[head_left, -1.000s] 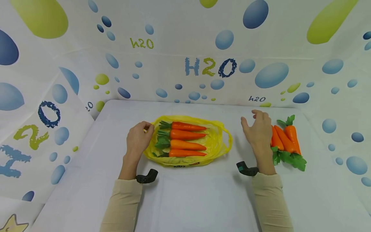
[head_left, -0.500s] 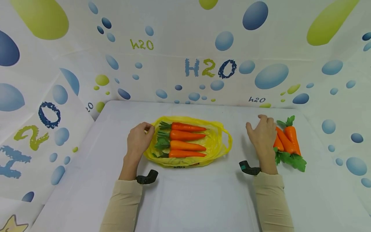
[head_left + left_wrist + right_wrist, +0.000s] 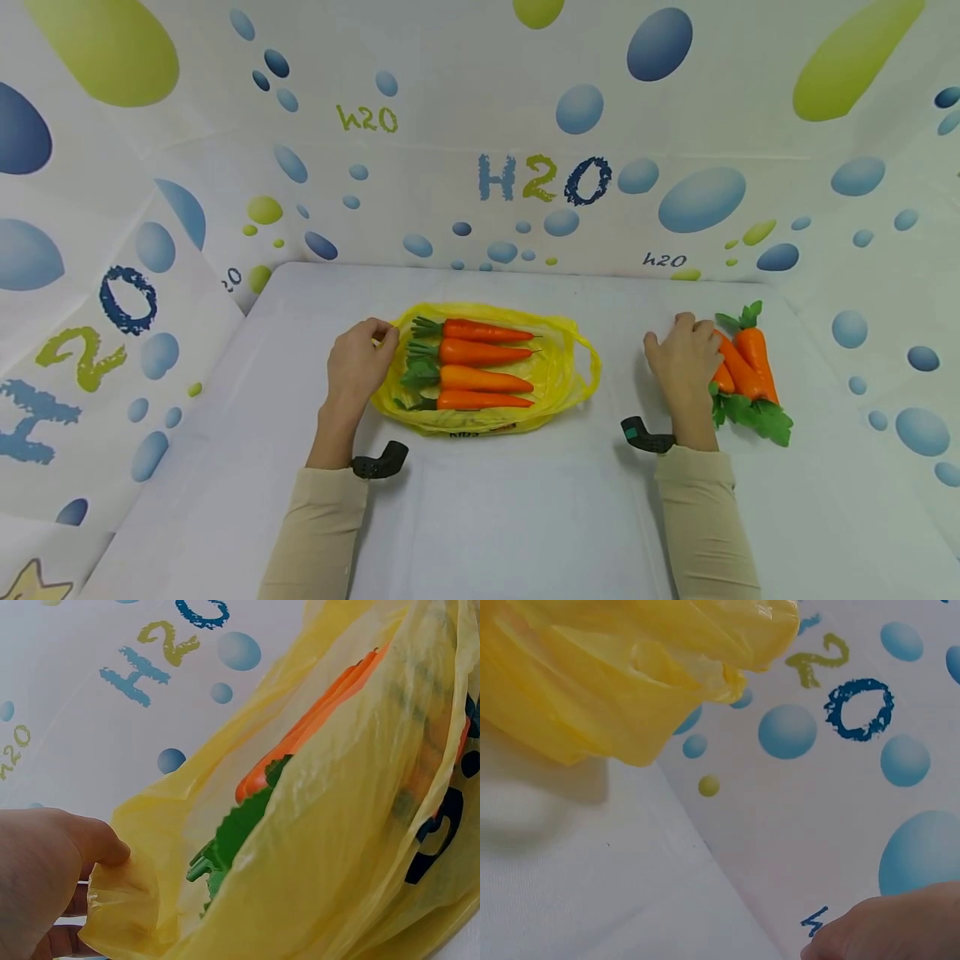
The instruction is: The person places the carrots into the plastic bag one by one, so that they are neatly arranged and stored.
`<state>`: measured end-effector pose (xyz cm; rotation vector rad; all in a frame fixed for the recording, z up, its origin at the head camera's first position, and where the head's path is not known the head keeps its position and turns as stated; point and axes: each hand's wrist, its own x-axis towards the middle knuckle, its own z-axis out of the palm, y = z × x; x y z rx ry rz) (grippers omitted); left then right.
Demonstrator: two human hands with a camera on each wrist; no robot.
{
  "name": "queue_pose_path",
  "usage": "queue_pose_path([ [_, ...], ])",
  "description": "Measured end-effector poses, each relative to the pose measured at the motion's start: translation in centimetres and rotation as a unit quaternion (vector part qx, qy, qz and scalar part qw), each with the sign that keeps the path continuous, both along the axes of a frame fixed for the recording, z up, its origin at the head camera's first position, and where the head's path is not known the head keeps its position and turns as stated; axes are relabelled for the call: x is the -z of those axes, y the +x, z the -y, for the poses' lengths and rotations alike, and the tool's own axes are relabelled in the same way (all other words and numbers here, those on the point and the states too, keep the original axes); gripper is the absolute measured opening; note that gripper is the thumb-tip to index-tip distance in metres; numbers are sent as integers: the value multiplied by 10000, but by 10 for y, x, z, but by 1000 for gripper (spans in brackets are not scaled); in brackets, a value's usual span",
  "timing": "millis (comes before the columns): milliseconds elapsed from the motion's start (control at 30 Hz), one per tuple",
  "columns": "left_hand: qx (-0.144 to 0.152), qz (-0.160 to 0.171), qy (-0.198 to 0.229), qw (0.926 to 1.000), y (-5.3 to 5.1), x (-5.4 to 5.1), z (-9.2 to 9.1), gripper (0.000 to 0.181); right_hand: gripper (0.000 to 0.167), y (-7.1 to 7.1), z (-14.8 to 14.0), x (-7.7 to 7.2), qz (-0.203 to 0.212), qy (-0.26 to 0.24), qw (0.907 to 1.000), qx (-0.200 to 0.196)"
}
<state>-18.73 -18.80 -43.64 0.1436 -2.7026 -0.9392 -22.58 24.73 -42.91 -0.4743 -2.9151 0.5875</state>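
A yellow plastic bag (image 3: 558,375) lies with its mouth spread, several carrots (image 3: 486,380) side by side in it, leafy ends to the left. My left hand (image 3: 358,360) pinches the bag's left edge; in the left wrist view the thumb and fingers (image 3: 101,838) hold the yellow film (image 3: 135,892). My right hand (image 3: 686,371) is over the left side of a second group of carrots (image 3: 757,360), fingers bent loosely and partly hiding them; whether it touches one, I cannot tell. The right wrist view shows only part of this hand (image 3: 892,926) and the bag (image 3: 630,682).
White cloth covers the table (image 3: 525,517). Behind it rises a white backdrop (image 3: 442,192) printed with blue and green drops, which also runs along both sides. The bag's handle loop (image 3: 595,367) points right, towards my right hand.
My right hand has moved right and a little nearer to me, over the right-hand carrots, its fingers more bent. The left hand keeps its hold on the bag, which has stayed in place.
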Motion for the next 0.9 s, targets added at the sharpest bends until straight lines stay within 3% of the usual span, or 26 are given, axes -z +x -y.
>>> queue_pose_path([
  [500,23,15,37,10000,0,0,0,33,48,0,-10,9,353,3,9994,50],
  [900,26,-36,20,10000,0,1,1,32,58,-5,-10,15,968,-322,9948,42],
])
